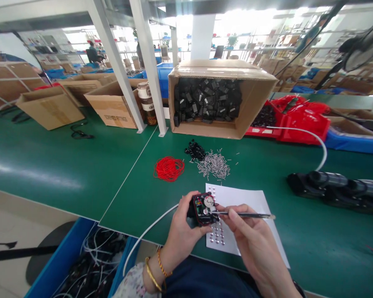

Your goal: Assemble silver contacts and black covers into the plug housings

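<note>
My left hand (185,225) grips a small black device (202,217) by its sides, with the open side facing up. Inside the housing show a green circuit board, a round silver part and red wire. From the device a white cable (152,223) curves down to the left. Held in the fingers of my right hand (248,231) is a slim pair of tweezers (255,215), its tip touching or just above the board. Under both hands lies a white sheet (255,200) with rows of small shiny round discs (216,236).
Ahead lie red rings or loops (169,169), small metal pins (214,164) and black pieces (196,150). A carton (257,99) of black parts stands behind, beside white posts (149,62). Black devices (332,188) lie right; a blue bin (68,254) of cabled parts sits lower left.
</note>
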Available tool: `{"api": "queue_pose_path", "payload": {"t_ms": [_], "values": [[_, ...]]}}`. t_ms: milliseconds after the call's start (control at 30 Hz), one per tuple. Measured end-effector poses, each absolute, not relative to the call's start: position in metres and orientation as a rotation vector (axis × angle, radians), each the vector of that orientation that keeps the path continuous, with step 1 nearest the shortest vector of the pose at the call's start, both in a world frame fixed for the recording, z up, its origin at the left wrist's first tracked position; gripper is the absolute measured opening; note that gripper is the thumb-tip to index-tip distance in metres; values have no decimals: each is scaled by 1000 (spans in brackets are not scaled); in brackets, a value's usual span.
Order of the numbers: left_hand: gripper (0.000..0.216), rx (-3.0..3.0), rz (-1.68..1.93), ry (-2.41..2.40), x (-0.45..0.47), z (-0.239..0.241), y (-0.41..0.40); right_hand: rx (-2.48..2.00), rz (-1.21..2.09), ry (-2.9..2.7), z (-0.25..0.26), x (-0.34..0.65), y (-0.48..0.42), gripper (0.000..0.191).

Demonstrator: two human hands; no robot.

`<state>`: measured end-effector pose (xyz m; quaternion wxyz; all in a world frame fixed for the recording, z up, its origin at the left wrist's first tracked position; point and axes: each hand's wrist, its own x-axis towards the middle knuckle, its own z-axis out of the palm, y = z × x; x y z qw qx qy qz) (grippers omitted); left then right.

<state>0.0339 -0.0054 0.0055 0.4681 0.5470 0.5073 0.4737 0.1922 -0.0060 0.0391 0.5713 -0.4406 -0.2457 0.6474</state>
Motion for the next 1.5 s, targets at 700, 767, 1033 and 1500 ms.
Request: {"api": "queue_pose_path", "payload": {"t_ms": [700,767,1033,1500], "values": [[78,1332,1177,1211,34,2,-7,-1132,1497,-655,35,190,-7,25],[78,1334,1173,1229,34,2,-7,-1132,1499,-663,35,191,-6,25],[82,1279,1164,1265,35,3,-8,-1157,1457,-679,38,188,-6,29],[51,1733,1427,1245,39,-12,-9,-1159,1417,-694,39,186,-2,28]]}}
